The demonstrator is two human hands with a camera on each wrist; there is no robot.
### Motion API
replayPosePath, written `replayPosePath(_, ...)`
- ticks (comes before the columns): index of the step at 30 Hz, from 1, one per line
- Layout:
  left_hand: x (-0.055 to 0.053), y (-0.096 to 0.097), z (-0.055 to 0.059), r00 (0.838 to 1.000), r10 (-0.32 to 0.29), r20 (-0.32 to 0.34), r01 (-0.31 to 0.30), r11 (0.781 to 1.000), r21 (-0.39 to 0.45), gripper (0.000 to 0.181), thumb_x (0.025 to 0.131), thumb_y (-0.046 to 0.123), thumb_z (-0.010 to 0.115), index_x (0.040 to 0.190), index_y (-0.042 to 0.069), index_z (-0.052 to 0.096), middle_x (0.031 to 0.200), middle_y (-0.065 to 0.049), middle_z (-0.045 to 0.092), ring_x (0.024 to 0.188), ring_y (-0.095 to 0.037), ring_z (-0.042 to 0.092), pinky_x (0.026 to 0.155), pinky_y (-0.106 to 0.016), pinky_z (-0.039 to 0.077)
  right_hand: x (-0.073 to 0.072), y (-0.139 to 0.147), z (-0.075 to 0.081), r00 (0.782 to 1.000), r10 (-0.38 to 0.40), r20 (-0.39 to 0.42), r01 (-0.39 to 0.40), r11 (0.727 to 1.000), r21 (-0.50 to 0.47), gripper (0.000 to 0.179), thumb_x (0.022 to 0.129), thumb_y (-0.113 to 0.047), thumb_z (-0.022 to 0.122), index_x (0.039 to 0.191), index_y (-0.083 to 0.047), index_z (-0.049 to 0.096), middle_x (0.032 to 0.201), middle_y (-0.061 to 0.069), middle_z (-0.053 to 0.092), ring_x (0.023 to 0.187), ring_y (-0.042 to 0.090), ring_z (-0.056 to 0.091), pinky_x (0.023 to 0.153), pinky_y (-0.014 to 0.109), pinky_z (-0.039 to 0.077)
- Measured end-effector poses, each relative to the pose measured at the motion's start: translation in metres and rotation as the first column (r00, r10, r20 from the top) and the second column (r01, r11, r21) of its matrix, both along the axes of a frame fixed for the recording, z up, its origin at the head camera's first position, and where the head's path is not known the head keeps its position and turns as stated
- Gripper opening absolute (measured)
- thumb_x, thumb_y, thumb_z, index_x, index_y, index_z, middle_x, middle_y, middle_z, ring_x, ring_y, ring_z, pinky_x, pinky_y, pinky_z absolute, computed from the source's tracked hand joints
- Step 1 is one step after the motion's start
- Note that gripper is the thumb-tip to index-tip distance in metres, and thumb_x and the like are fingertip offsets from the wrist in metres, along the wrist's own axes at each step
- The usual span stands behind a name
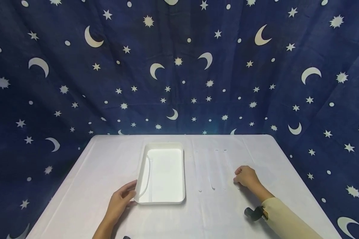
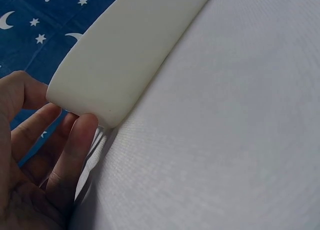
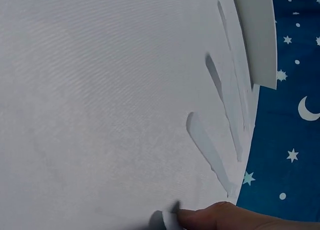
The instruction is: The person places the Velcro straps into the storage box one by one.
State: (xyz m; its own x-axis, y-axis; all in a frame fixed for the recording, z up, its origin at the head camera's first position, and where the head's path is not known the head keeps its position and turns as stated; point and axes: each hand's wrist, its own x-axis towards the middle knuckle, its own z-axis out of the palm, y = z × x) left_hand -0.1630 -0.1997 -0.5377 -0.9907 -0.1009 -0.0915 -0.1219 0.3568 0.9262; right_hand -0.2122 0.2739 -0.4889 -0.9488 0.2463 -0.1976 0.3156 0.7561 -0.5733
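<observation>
No legible text, labels, brands or numbers across the 3 views

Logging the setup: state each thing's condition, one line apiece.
Tray: right side up, open.
Curved strip: bent, inside the tray.
Three loose strips: lying on the table.
Left hand: gripping the tray's near-left corner.
Right hand: pinching a white piece, mostly hidden.
Backdrop: hanging.

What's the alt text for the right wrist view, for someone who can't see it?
The right hand, at the bottom edge, pinches a white piece, mostly out of frame. Above it, three thin strips lie spaced apart on white cloth; a tray stands upper right, before a blue star-patterned curtain.
</observation>
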Motion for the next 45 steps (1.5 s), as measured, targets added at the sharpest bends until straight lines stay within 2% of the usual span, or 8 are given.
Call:
replayPosePath(7,0.002,0.001,-0.005,1.0,-0.008,0.013,0.007,0.999,0.042,0.05,0.09,0.025,0.068,0.136,0.011,0.057,0.136,-0.016,0.059,0.113,-0.033,0.064,0.071,-0.026,0.062,0.002,0.003,-0.004,1.0,0.021,0.012,-0.021,1.0,0.006,0.013,0.077,-0.004,0.07,0.083,0.004,0.061,0.071,0.011,0.06,0.064,0.021,0.056,0.053,0.028,0.049)
replayPosePath(14,0.001,0.002,-0.005,1.0,-0.007,0.004,0.007,1.0,0.031,0.05,0.089,0.026,0.069,0.136,0.011,0.057,0.135,-0.016,0.06,0.112,-0.033,0.066,0.07,-0.026,0.063,-0.001,0.009,-0.005,0.999,0.038,0.008,-0.038,0.999,-0.009,0.012,0.08,-0.008,0.067,0.082,0.004,0.064,0.069,0.009,0.06,0.063,0.019,0.054,0.052,0.026,0.046)
replayPosePath(19,0.004,0.0,-0.003,1.0,-0.007,0.01,0.007,1.0,0.029,0.05,0.09,0.025,0.068,0.137,0.011,0.057,0.136,-0.016,0.06,0.112,-0.033,0.065,0.07,-0.026,0.062,-0.004,0.012,-0.006,0.998,0.015,0.055,-0.01,0.995,-0.1,0.016,0.08,-0.009,0.064,0.088,0.005,0.067,0.065,0.008,0.062,0.06,0.018,0.054,0.051,0.025,0.045)
replayPosePath(23,0.005,-0.002,-0.002,1.0,-0.001,-0.006,0.002,0.999,0.033,0.049,0.09,0.023,0.067,0.136,0.01,0.057,0.136,-0.017,0.06,0.113,-0.034,0.065,0.07,-0.027,0.063,-0.008,0.014,-0.005,0.996,0.008,0.088,0.011,0.976,-0.219,0.024,0.08,-0.007,0.062,0.095,0.011,0.066,0.07,0.009,0.063,0.06,0.015,0.057,0.053,0.024,0.051)
replayPosePath(27,0.003,-0.003,-0.002,1.0,0.0,-0.021,0.001,1.0,0.02,0.049,0.09,0.024,0.067,0.136,0.01,0.057,0.135,-0.017,0.06,0.114,-0.035,0.064,0.07,-0.026,0.062,-0.011,0.016,-0.003,0.993,0.006,0.114,0.034,0.937,-0.349,0.031,0.077,-0.003,0.062,0.102,0.016,0.063,0.073,0.007,0.062,0.06,0.013,0.059,0.056,0.023,0.057)
replayPosePath(33,0.002,-0.004,-0.005,1.0,0.004,-0.011,-0.004,0.999,0.033,0.048,0.09,0.022,0.067,0.135,0.012,0.058,0.136,-0.015,0.06,0.116,-0.035,0.063,0.071,-0.026,0.062,-0.013,0.02,-0.003,0.986,0.042,0.159,0.047,0.854,-0.518,0.037,0.077,0.001,0.061,0.109,0.019,0.058,0.07,0.003,0.061,0.06,0.009,0.059,0.056,0.019,0.057)
replayPosePath(38,0.002,-0.003,-0.005,1.0,-0.003,-0.01,0.004,1.0,0.019,0.049,0.09,0.023,0.067,0.136,0.012,0.057,0.137,-0.016,0.059,0.116,-0.035,0.063,0.072,-0.026,0.062,-0.013,0.024,-0.002,0.978,0.035,0.207,0.098,0.796,-0.597,0.034,0.08,0.005,0.062,0.111,0.017,0.058,0.068,0.002,0.061,0.058,0.008,0.059,0.055,0.017,0.057)
replayPosePath(45,0.0,-0.002,-0.004,1.0,-0.007,-0.012,0.007,1.0,0.016,0.048,0.09,0.023,0.067,0.136,0.012,0.057,0.137,-0.015,0.059,0.117,-0.035,0.062,0.072,-0.025,0.062,-0.013,0.027,0.005,0.968,0.058,0.243,0.126,0.726,-0.676,0.053,0.082,0.006,0.062,0.131,0.019,0.046,0.076,0.003,0.065,0.063,0.008,0.065,0.061,0.019,0.061)
